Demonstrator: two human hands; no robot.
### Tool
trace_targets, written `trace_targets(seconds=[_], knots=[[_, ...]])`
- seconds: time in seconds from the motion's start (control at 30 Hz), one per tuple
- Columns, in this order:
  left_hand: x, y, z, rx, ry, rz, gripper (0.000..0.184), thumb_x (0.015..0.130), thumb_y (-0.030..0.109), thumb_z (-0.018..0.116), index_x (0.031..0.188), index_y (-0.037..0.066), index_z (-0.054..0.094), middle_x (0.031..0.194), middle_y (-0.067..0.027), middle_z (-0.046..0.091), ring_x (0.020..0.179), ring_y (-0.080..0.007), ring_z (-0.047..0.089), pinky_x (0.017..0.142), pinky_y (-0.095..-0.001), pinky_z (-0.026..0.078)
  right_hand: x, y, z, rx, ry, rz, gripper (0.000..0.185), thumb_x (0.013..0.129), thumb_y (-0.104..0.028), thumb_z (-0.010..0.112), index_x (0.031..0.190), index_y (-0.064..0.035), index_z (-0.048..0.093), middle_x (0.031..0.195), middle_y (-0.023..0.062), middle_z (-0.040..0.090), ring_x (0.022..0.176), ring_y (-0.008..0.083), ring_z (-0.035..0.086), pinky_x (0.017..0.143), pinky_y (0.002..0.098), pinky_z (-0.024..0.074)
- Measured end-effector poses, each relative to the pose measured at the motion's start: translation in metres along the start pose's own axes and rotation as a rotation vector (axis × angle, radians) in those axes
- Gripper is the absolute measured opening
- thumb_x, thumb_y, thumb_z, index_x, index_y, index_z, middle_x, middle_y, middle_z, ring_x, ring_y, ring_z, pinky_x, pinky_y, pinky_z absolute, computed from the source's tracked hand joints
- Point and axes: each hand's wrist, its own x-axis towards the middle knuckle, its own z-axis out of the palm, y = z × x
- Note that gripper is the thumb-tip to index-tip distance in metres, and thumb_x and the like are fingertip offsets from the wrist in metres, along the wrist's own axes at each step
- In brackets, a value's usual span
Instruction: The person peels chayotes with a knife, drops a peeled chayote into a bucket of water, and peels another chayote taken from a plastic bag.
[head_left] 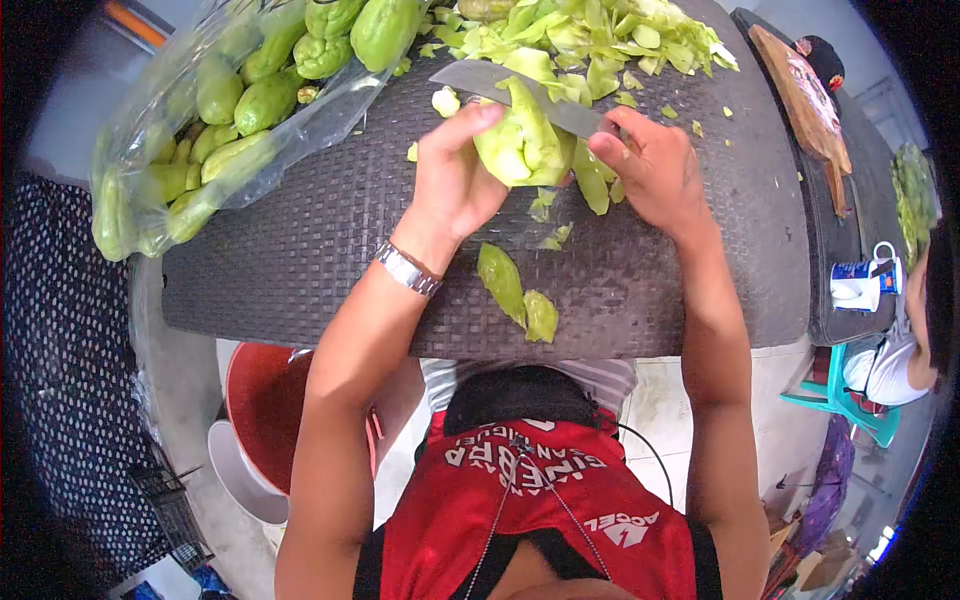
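A partly peeled pale green chayote (pixel 522 145) is held over the table by my left hand (pixel 456 172), its thumb resting along the near side. My right hand (pixel 652 168) is closed on the handle end of a knife (pixel 560 108); the handle itself is mostly hidden by the fingers. The broad grey blade lies across the top of the chayote and reaches past my left thumb. A strip of peel (pixel 592 180) hangs beside my right fingers. Below the hands, two larger peel pieces (pixel 502 283) lie on the dark woven tabletop (pixel 400 300).
At the upper left, a clear plastic bag (pixel 300 135) holds several unpeeled chayotes (pixel 268 102). Peelings form a heap (pixel 610 35) at the far side. Rightward are a wooden cutting board (pixel 808 105), a mug (pixel 858 285) and a seated person. A red bucket (pixel 262 400) stands below left.
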Motion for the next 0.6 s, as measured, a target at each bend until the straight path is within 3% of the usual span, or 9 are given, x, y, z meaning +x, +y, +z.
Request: trace_targets(seconds=[0.07,0.2,0.3,0.4,0.5,0.6], knots=[[0.002,-0.001,-0.007,0.042,-0.057,-0.016,0.051,0.091,0.015,0.065,0.138,-0.001,0.051,0.129,-0.0171,0.064,0.116,-0.0317,0.066,0.095,-0.0540,0.057,0.000,0.000,-0.002,-0.002,-0.016,-0.003,0.069,0.086,-0.076,0.061,0.081,-0.0075,0.065,0.060,0.0126,0.060,0.061,0.0358,0.067,0.058,0.0459,0.0498],[0.000,-0.004,-0.015,0.039,-0.027,-0.029,0.054,0.089,0.009,0.064,0.139,-0.001,0.050,0.131,-0.0168,0.063,0.119,-0.0308,0.065,0.100,-0.0592,0.055,-0.004,-0.006,-0.003,-0.077,0.005,-0.074,0.068,0.083,-0.077,0.063,0.080,-0.0083,0.063,0.060,0.0104,0.061,0.060,0.0356,0.067,0.056,0.0449,0.0508],[0.001,-0.014,-0.019,0.163,-0.003,0.095,0.056,0.091,0.015,0.068,0.142,0.001,0.049,0.135,-0.0153,0.061,0.124,-0.0300,0.062,0.105,-0.0573,0.052,-0.005,0.000,-0.004,-0.105,0.066,-0.125,0.067,0.080,-0.076,0.067,0.080,-0.0093,0.063,0.060,0.0081,0.061,0.058,0.0342,0.067,0.056,0.0436,0.0514],[0.000,-0.008,-0.012,-0.004,-0.011,0.014,0.060,0.096,0.026,0.070,0.147,0.005,0.047,0.139,-0.0129,0.059,0.128,-0.0287,0.060,0.107,-0.0514,0.051,-0.003,0.002,-0.008,-0.078,0.072,-0.183,0.065,0.078,-0.075,0.071,0.080,-0.0102,0.063,0.059,0.0056,0.061,0.058,0.0321,0.067,0.055,0.0425,0.0518],[0.002,-0.007,-0.019,0.029,-0.043,0.018,0.064,0.098,0.034,0.069,0.150,0.009,0.044,0.143,-0.0113,0.058,0.128,-0.0276,0.060,0.108,-0.0468,0.051,-0.005,-0.003,-0.006,-0.055,0.074,-0.225,0.064,0.076,-0.075,0.072,0.080,-0.0110,0.062,0.058,0.0039,0.061,0.057,0.0303,0.067,0.055,0.0418,0.0517],[0.000,-0.009,-0.018,0.009,0.006,0.021,0.061,0.098,0.031,0.069,0.149,0.008,0.045,0.142,-0.0110,0.059,0.127,-0.0267,0.060,0.108,-0.0460,0.051,-0.006,-0.001,-0.005,-0.091,0.099,-0.249,0.064,0.076,-0.075,0.072,0.080,-0.0115,0.062,0.058,0.0034,0.061,0.056,0.0297,0.067,0.054,0.0415,0.0511]])
